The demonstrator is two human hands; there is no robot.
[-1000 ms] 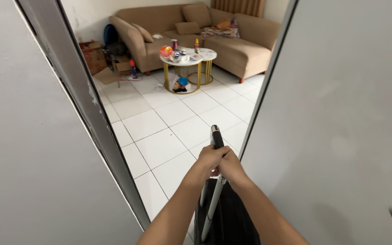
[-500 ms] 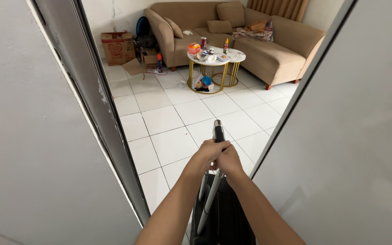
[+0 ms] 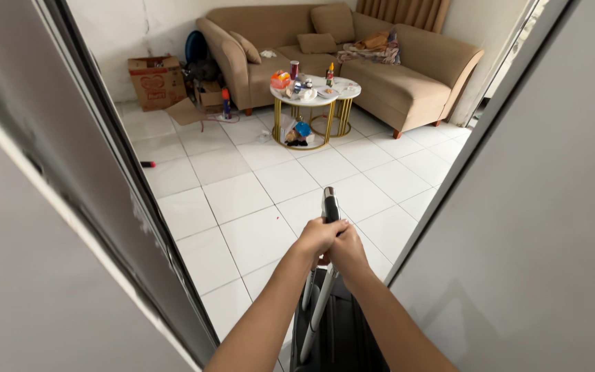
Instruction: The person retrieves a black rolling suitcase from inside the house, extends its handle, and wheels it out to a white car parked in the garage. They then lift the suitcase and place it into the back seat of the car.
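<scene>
A black suitcase (image 3: pixel 339 337) stands low in the head view, its silver telescopic handle (image 3: pixel 330 204) raised in front of me. My left hand (image 3: pixel 317 236) and my right hand (image 3: pixel 347 249) are both wrapped around the black grip at the top of that handle, side by side. The suitcase sits in a doorway, between the grey door frame (image 3: pixel 129 207) on my left and an open grey door (image 3: pixel 538 227) on my right. Its lower part is cut off by the frame edge.
White floor tiles (image 3: pixel 249 186) stretch ahead to a brown corner sofa (image 3: pixel 380 69). A round white table with gold legs (image 3: pixel 304 103) holds several small items. Cardboard boxes (image 3: pixel 156 81) stand by the left wall, and a small red-and-black object (image 3: pixel 147 164) lies on the floor.
The view has moved forward through the doorway and swung left, showing more of the room. Both hands keep the same hold on the handle.
</scene>
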